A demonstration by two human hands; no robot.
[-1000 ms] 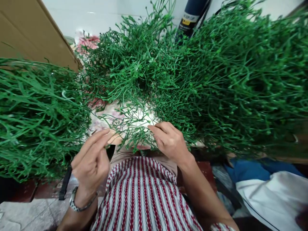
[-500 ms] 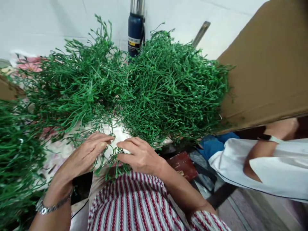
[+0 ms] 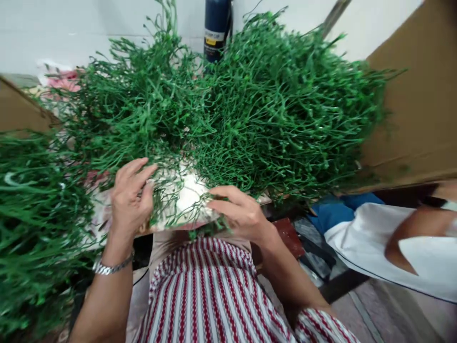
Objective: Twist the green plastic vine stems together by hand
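Observation:
Big heaps of thin green plastic stems [image 3: 271,114] lie on a table with a flowered cloth [image 3: 189,197]. My left hand [image 3: 130,197] is at the near edge of the heap, fingers apart, with a few green sprigs running under and between them. My right hand [image 3: 239,212] rests on the table edge, fingers curled over a small green sprig [image 3: 210,226] that hangs toward my striped shirt. A metal watch is on my left wrist.
Another mass of green stems [image 3: 32,214] fills the left. Cardboard [image 3: 414,105] leans at the right, and a second piece [image 3: 17,112] at the left. A dark blue flask [image 3: 217,28] stands by the white wall. Another person's arm and white garment [image 3: 403,238] are at the right.
My hands have moved apart: the left has lifted and spread its fingers at the heap, the right stays on the sprig by the table edge. The view has shifted slightly left.

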